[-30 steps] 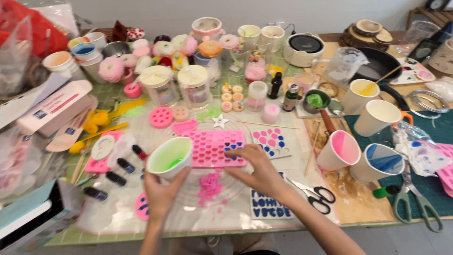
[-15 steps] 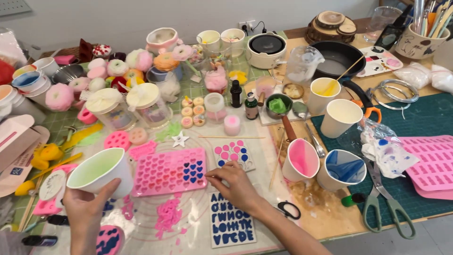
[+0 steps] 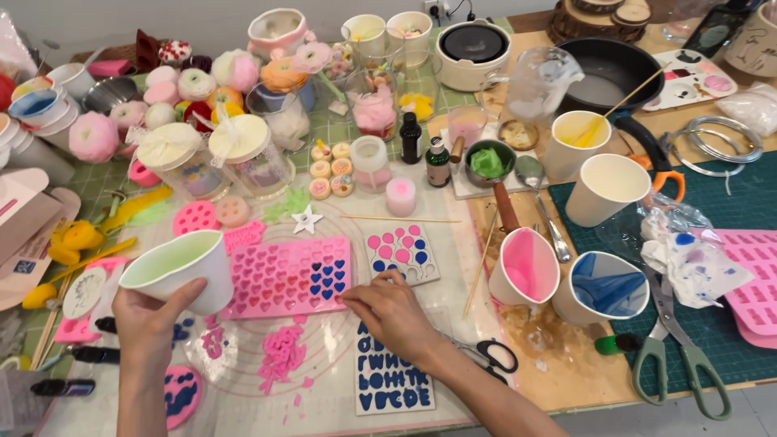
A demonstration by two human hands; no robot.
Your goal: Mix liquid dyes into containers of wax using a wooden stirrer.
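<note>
Two hands busy here: left hand [image 3: 150,320] grips a white paper cup with pale green inside [image 3: 180,269], tilted beside the pink silicone heart mould [image 3: 285,277]. Right hand [image 3: 394,311], fingers curled, touches that mould's lower right corner; black-handled scissors [image 3: 490,356] lie just beside.

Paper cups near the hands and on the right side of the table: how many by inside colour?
Green cup, held tilted in the left hand: 1
Pink cup: 1
Blue cup: 1
Yellow cup, with a stick in it: 1
Cream cup: 1
Total: 5
The right hand rests at the heart mould, holding no cup.
</note>
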